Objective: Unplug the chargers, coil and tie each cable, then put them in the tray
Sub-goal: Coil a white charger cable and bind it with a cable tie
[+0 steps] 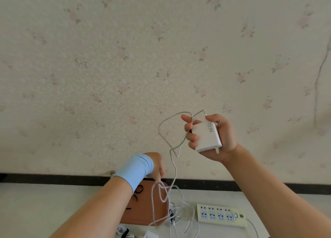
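My right hand (213, 135) is raised in front of the wall and grips a white charger block (206, 136) marked GaN, prongs pointing down right. Its grey-white cable (168, 144) loops out from the top of the block, over my fingers, and hangs down to the table. My left hand (156, 166), with a light blue wristband, is lower and pinches a loop of that cable (162, 193) above the brown tray (143, 211). The tray holds a few black ties. A tangle of white cables (180, 218) lies between the tray and a power strip (221, 214).
The cream power strip has no plugs in its sockets; its cord runs off to the right. More coiled white cable and a black tie (123, 232) lie at the near edge below the tray. A floral-papered wall with a dark baseboard stands close behind the table.
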Demonstrator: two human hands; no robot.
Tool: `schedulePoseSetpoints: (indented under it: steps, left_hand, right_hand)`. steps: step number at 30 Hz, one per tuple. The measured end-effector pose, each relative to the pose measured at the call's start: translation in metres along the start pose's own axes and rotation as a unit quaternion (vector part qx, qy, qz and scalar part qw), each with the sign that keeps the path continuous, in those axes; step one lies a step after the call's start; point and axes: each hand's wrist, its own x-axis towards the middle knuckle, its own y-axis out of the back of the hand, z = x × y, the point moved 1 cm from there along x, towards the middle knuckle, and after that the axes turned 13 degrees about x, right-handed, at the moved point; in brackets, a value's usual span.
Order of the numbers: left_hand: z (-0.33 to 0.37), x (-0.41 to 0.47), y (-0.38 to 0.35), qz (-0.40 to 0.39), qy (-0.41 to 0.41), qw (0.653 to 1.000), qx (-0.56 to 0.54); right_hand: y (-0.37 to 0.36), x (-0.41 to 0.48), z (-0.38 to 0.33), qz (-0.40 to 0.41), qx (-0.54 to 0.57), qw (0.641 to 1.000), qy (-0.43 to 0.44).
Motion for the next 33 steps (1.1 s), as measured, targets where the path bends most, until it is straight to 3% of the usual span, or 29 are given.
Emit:
schedulePoseSetpoints:
  steps: [5, 10, 15, 18, 21, 24, 27, 33]
  left_hand:
    - [0.009, -0.003, 0.010, 0.090, -0.091, 0.982, -0.137]
    - [0.011, -0.011, 0.013, 0.060, -0.125, 0.955, -0.261]
    - [0.006, -0.015, 0.024, 0.158, -0.053, 0.847, -0.505]
    - [0.007, -0.020, 0.032, 0.187, -0.043, 0.752, -0.631]
    - [0.010, -0.025, 0.035, 0.169, -0.092, 0.648, -0.737]
    - [0.008, -0.025, 0.036, 0.166, -0.105, 0.619, -0.761]
    - [-0.006, -0.022, 0.038, 0.215, -0.056, 0.604, -0.765]
    - [-0.036, -0.016, 0.037, 0.321, 0.056, 0.556, -0.765]
  right_hand:
    - [0.000, 0.002, 0.002, -0.016, 0.012, 1.000, 0.006]
    - [0.002, 0.001, -0.003, 0.051, 0.015, 0.997, 0.056]
    - [0.010, -0.003, 0.000, 0.203, -0.182, 0.962, -0.001]
    - [0.004, -0.006, 0.012, 0.187, -0.289, 0.935, -0.085]
    - [-0.011, -0.011, 0.023, 0.131, -0.326, 0.921, -0.169]
    - [-0.015, -0.009, 0.028, 0.095, -0.293, 0.928, -0.209]
    - [-0.005, -0.002, 0.027, 0.045, -0.291, 0.920, -0.257]
    - [0.008, 0.004, 0.022, 0.065, -0.346, 0.889, -0.292]
